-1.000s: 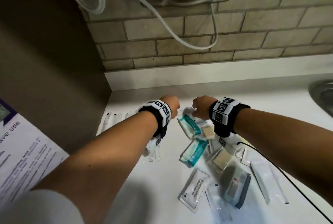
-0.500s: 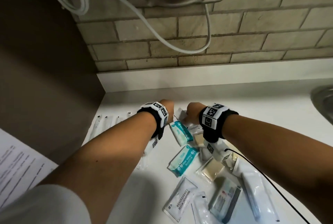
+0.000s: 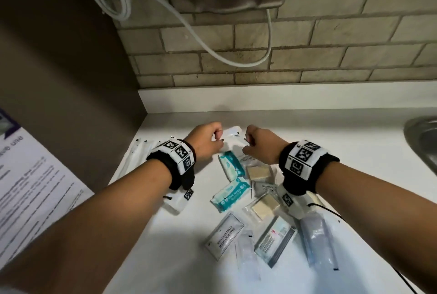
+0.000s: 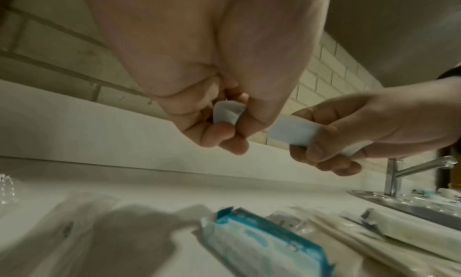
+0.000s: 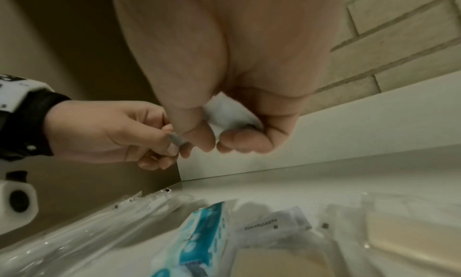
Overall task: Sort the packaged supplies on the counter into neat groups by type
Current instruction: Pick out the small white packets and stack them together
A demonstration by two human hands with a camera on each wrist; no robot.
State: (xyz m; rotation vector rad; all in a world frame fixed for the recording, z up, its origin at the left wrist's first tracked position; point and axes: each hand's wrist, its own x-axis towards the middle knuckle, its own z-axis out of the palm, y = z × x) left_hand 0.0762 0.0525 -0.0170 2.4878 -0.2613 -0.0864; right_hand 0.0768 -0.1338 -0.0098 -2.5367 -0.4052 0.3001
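Note:
A small white packet (image 3: 230,133) hangs above the back of the white counter (image 3: 307,133), held between both hands. My left hand (image 3: 217,138) pinches one end (image 4: 227,113) with curled fingers. My right hand (image 3: 248,141) grips the other end (image 5: 224,111) in its curled fingers. Below lie the loose supplies. There are two teal wipe packs (image 3: 230,166) (image 3: 230,195), two wrapped soap bars (image 3: 259,172) (image 3: 266,206) and a shampoo sachet (image 3: 223,235). With them is a toothpaste tube (image 5: 274,222). Long clear packets (image 3: 139,159) lie in a row at the left.
A steel sink (image 3: 423,142) with a tap (image 4: 399,172) is at the right. A brown wall panel (image 3: 71,81) closes the left side, with a printed sheet (image 3: 28,187) near it. A white cable (image 3: 212,50) loops down the brick wall. A paper roll (image 5: 17,202) sits low left.
Both hands have risen from the pile and moved toward the back wall, now holding the white packet between them. The head view has shifted.

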